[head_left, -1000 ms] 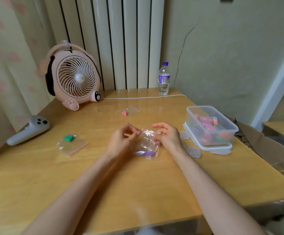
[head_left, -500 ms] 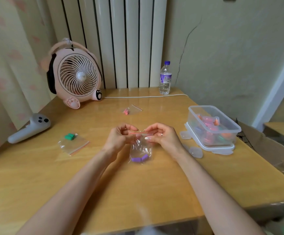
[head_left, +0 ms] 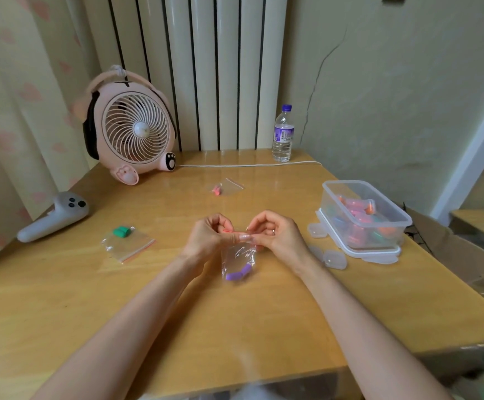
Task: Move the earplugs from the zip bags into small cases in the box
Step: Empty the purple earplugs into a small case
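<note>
The clear zip bag (head_left: 238,259) hangs over the middle of the table (head_left: 240,319), its bottom end with the purple earplugs (head_left: 236,275) low over the wood or touching it; which one is hard to say. The left hand (head_left: 206,238) and right hand (head_left: 278,238) are close together, each pinching the bag's top strip. The curled fingers cover the seal, so I cannot tell whether it is parted.

Just right of the right wrist lie small clear cases (head_left: 334,259). Beyond them the plastic box (head_left: 346,182) sits near the table's right edge, its coloured contents blurred through the wall. The green earplug bag (head_left: 126,242) lies to the left and the pink earplug bag (head_left: 226,187) farther back, both well apart from the hands. Bare wood runs from the forearms to the near edge, which is smeared and cut off.
</note>
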Demonstrator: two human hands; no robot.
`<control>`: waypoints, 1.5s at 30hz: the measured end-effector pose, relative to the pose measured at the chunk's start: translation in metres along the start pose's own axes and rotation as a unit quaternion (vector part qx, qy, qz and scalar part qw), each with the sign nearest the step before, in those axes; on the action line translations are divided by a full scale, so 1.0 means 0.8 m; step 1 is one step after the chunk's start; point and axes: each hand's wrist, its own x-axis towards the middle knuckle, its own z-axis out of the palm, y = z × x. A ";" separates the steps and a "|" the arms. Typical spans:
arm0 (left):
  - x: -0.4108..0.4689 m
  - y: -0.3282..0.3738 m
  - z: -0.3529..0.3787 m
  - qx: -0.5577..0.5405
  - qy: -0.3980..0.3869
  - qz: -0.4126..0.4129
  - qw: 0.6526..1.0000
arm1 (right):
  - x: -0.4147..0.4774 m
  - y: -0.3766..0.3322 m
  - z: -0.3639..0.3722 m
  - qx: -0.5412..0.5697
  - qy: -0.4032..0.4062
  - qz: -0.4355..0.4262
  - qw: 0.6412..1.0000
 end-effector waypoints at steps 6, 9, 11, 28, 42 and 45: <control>-0.001 0.004 -0.005 0.042 -0.034 0.031 0.998 | 0.000 0.002 -0.002 -0.045 0.047 -0.010 0.998; -0.003 0.009 -0.011 0.028 -0.096 0.039 0.994 | 0.002 -0.001 -0.007 -0.028 0.069 -0.003 0.997; -0.002 0.010 -0.013 0.020 -0.097 0.039 0.994 | 0.002 -0.001 -0.009 -0.024 0.068 -0.009 0.997; 0.003 0.002 -0.015 0.046 -0.109 0.047 0.992 | 0.003 -0.006 -0.013 0.043 0.028 -0.040 0.998; -0.003 0.006 -0.013 0.130 -0.079 0.134 0.979 | -0.001 0.000 -0.009 -0.011 -0.005 0.004 1.000; -0.005 0.007 -0.015 0.127 -0.094 0.142 0.977 | 0.001 0.007 -0.005 -0.071 0.004 0.008 0.997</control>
